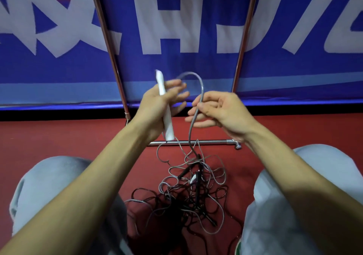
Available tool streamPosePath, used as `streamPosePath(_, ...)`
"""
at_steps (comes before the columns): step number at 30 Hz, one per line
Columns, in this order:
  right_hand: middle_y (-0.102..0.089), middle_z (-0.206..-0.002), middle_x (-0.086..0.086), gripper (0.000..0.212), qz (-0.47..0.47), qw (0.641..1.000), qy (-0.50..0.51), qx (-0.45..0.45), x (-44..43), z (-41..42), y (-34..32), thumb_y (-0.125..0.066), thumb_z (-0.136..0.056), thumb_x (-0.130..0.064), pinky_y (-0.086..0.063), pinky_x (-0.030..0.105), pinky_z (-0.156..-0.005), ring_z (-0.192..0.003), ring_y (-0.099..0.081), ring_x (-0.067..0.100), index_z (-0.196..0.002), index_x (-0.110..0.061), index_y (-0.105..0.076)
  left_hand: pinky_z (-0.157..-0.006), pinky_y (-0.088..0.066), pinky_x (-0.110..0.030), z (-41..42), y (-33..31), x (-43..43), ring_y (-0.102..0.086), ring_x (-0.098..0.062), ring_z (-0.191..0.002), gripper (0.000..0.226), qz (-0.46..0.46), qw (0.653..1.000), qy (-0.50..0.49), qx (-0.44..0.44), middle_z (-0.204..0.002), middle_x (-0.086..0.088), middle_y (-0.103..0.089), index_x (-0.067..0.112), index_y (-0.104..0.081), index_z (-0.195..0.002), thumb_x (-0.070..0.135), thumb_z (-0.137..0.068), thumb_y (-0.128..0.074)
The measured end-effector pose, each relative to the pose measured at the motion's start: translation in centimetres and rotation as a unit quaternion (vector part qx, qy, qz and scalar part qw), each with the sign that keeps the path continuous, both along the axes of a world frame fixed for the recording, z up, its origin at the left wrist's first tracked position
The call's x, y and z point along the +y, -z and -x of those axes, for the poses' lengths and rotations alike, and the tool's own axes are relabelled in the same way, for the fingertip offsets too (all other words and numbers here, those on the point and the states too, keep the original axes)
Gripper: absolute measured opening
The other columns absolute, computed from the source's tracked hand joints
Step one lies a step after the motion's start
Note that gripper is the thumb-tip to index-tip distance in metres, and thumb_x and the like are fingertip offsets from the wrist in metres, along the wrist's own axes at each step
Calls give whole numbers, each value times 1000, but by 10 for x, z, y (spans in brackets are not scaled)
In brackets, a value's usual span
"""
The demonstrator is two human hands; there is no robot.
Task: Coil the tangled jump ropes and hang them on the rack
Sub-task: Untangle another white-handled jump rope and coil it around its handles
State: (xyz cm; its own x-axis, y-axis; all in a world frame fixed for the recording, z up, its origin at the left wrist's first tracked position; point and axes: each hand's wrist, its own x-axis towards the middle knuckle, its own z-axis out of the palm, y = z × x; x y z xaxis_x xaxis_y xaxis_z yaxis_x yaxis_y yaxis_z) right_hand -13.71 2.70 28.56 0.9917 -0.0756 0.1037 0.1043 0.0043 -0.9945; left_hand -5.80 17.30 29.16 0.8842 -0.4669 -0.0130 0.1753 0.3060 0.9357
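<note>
Above the tangle (188, 196), left hand (159, 105) grips handle (168, 123), right hand (220, 111) pinches cord (198, 79).

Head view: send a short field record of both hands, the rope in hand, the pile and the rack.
left hand: holds white handle, raised
right hand: pinches grey rope, which loops up between the hands and runs down to the pile
pile: grey and black ropes tangled on red floor, between the knees
rack: low metal bar beyond pile, no coil on it in view
</note>
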Motion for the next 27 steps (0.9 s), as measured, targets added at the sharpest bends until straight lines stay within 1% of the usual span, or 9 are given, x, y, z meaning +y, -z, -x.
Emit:
streamPosePath(2,-72,-75,8,10,-76,996,25,-31,-3,2,-9,-48,-95,0,-60,30,-61,-72,-73,23,-89,-4,-56,-76,-53,-29,9,8,-5,-69,-11,-76,22,-106,993,44,-28,-98,-7,-70,9,-61,-104,-4,-95,-46)
streamPosePath(3,-71,-73,7,10,-114,992,38,-44,-5,3,-13,-47,-95,-1,-59,29,-60,-71,-73,22,-90,-4,-55,-77,-52,-30,12,13,-7,-68,-12,-76,25,-143,987,72,-33,-96,-7,-70,10,-62,-102,-7,-94,-46)
streamPosePath(6,-71,-72,5,9,-221,969,76,-79,-11,3,-20,-46,-96,-2,-60,29,-63,-72,-73,20,-90,-5,-52,-79,-54,-31,18,18,-11,-69,-21,-87,26,-196,971,132,-34,-108,-13,-70,10,-65,-93,-10,-89,-48)
streamPosePath(10,-71,-72,7,14,-337,929,107,-108,-22,0,-24,-43,-98,0,-58,25,-61,-73,-73,20,-88,-5,-52,-79,-56,-24,25,18,-11,-68,-24,-92,22,-209,949,223,-84,-105,-19,-71,1,-66,-98,-10,-88,-51)
streamPosePath(13,-70,-71,11,14,-401,896,143,-123,-31,-2,-24,-43,-97,3,-59,28,-64,-71,-72,22,-87,-1,-51,-86,-55,-29,30,19,-13,-66,-25,-93,21,-190,938,277,-88,-101,-21,-69,-5,-62,-107,-8,-90,-50)
streamPosePath(16,-67,-78,17,10,-435,875,181,-111,-37,-4,-19,-45,-96,4,-60,30,-66,-71,-72,25,-90,1,-51,-88,-55,-31,31,18,-12,-67,-24,-92,19,-172,936,294,-89,-100,-18,-69,-1,-63,-107,-1,-90,-54)
streamPosePath(19,-64,-81,22,7,-429,873,216,-79,-39,-8,-13,-45,-95,7,-60,31,-65,-66,-72,26,-92,3,-50,-77,-58,-33,33,15,-12,-68,-18,-81,11,-168,944,269,-88,-85,-10,-70,6,-63,-98,3,-89,-56)
streamPosePath(21,-64,-77,22,8,-390,891,229,-42,-38,-10,-8,-46,-95,8,-60,31,-66,-65,-71,26,-89,5,-51,-70,-59,-35,33,12,-12,-67,-17,-76,6,-142,958,232,-86,-78,-8,-68,5,-60,-93,3,-90,-56)
streamPosePath(27,-64,-107,26,11,-241,954,166,68,-19,-12,2,-41,-97,1,-60,32,-65,-77,-69,31,-104,1,-50,-63,-60,-32,28,0,-10,-70,-17,-74,8,-14,994,103,-31,-76,-6,-70,9,-56,-92,4,-95,-51)
